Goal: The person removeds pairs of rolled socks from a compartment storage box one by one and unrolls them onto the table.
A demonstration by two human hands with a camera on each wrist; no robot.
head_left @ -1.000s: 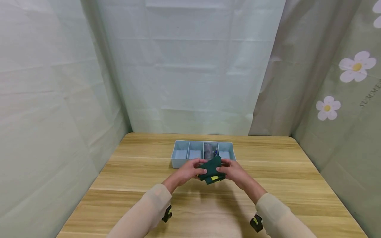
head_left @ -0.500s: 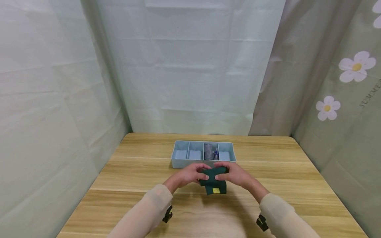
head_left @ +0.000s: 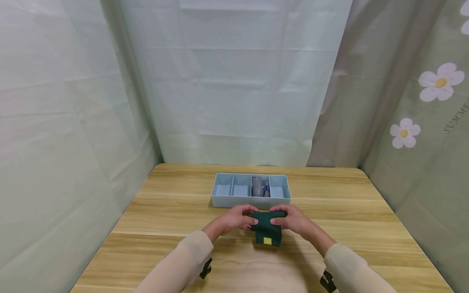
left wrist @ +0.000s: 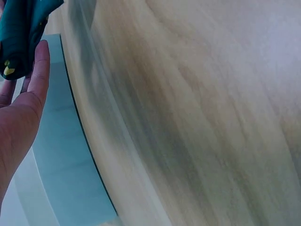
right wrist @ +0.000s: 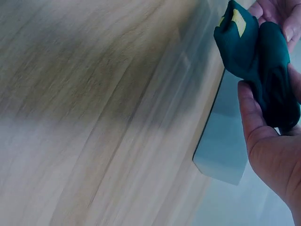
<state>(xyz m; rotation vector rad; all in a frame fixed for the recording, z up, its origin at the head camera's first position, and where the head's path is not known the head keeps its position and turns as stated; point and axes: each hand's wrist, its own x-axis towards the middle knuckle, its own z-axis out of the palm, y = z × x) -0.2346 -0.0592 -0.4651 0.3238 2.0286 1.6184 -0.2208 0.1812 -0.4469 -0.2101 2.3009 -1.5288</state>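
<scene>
The left hand [head_left: 236, 218] and right hand [head_left: 296, 221] pinch the green cloth [head_left: 267, 228] with bent fingers [right wrist: 249, 110], above the table [head_left: 165, 203] before the blue box [head_left: 251, 202], but a loose pinch might make it flop open.

Soft, even light fills the head view; on the surface [head_left: 340, 232] in front of the blue box [head_left: 234, 202], soft-edged shadows lie beside a pale sheen. Both wrist views look bluish and hazy, broad shadow bands beside the box; its base edge bows in the left one, while folds of the green cloth [right wrist: 273, 56] turn nearly black in the right.
</scene>
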